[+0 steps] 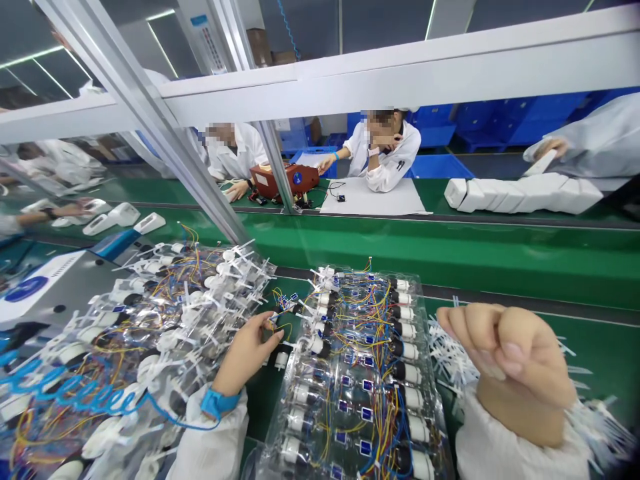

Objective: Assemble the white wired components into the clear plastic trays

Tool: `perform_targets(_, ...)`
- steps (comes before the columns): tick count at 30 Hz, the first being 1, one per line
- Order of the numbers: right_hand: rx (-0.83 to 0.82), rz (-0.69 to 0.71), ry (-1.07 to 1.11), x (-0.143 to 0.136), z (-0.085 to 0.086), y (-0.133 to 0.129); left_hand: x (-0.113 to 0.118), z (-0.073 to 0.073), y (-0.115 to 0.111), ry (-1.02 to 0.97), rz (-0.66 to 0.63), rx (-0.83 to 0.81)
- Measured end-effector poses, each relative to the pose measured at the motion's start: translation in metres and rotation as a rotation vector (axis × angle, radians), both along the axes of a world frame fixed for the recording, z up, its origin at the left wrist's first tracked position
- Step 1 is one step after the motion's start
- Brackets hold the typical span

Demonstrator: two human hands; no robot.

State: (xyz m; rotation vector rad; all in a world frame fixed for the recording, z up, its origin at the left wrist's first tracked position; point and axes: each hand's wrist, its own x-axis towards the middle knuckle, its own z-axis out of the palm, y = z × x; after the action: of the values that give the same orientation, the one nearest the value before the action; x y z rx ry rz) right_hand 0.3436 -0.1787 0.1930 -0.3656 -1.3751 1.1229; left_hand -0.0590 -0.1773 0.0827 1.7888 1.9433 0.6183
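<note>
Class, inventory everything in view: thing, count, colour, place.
plastic tray: one, clear, centre
wired cylinders: many, white and black, in tray
wires: many, multicoloured, tray and pile
cylinder pile: one, mostly white, left
cable ties: many, white, right
coiled cord: one, blue, left
boxy machine: one, grey, left
casing row: one, white, far right
device: one, reddish, far bench
sheet: one, white, far bench
crates: several, blue, background
frame: one, silver and white, top
people: at least four, white coats, opposite
wristband: one, blue, left wrist
left hand: one, bare, beside tray
right hand: one, bare, curled, before cable ties
</note>
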Motion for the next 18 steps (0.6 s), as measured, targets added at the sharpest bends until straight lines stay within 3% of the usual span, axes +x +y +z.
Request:
perform_targets(4,-0.032,0.029,-0.007,-0.003,-0.004,-0.002,0.003,0.011,-0.001,-0.050,-0.012,0.019)
perform_targets(10,-0.050,0.023,-0.009,-0.004,-0.005,-0.005,0.006,0.018,0.003,0.031,0.002,0.060)
perform_targets(18,0.039,0.060,-0.042,-0.001,-0.009,0.002,0.012,0.056,-0.009,0.152,0.226,0.498)
